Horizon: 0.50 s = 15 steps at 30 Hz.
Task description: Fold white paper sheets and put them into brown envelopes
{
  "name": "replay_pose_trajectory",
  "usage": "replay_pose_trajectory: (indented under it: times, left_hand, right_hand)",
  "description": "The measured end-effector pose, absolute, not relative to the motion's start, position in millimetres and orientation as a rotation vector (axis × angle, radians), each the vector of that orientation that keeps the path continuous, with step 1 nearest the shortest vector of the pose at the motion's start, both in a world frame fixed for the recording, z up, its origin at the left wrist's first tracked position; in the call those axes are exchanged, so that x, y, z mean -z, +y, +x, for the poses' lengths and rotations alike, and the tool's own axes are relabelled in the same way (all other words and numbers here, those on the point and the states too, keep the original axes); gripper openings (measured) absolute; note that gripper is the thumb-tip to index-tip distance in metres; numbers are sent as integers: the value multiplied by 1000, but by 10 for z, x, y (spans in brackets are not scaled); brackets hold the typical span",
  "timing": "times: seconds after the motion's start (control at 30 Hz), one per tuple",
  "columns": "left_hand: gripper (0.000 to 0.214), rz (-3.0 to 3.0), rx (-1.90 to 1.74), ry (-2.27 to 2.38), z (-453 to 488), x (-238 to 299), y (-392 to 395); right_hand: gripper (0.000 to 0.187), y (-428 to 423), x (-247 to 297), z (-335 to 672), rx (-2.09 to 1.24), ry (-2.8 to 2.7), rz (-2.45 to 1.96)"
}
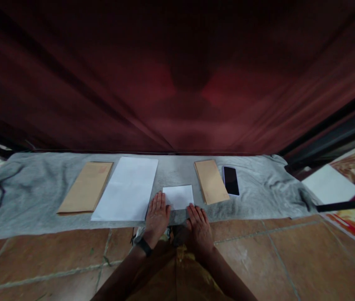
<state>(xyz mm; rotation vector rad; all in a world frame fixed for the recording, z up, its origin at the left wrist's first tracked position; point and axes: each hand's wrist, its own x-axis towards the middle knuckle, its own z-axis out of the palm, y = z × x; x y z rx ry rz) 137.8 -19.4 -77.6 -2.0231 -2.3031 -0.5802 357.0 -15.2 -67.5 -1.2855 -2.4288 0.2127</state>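
A small white sheet of paper (178,197), perhaps folded, lies flat in front of me on a grey cloth (252,207). My left hand (158,214) rests with fingers stretched out by its left edge, close to a stack of large white paper (126,190). At the lower right corner of the small sheet lies my right hand (199,225), its fingers extended and the tips touching or nearly touching the paper. Neither hand grips anything. Right of the small sheet sits a pile of brown envelopes (211,182).
Another pile of brown envelopes (86,187) lies left of the white stack. A phone (231,180) is beside the right-hand pile. A dark red curtain (177,108) hangs behind the cloth-covered surface. Tiled floor (252,251) shows in front.
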Motion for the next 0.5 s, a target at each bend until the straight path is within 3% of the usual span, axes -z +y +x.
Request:
replay_pose_trajectory:
  times: [0.23,0.5]
  left_hand:
    - [58,-2031,962,-2317,1308,839,-102]
    - [53,-1798,1572,-2696,1188,812,86]
  right_hand:
    - [54,-64,629,3528,-284,-2334,-1299]
    - [43,304,744,3404,-345,-2132,-1466]
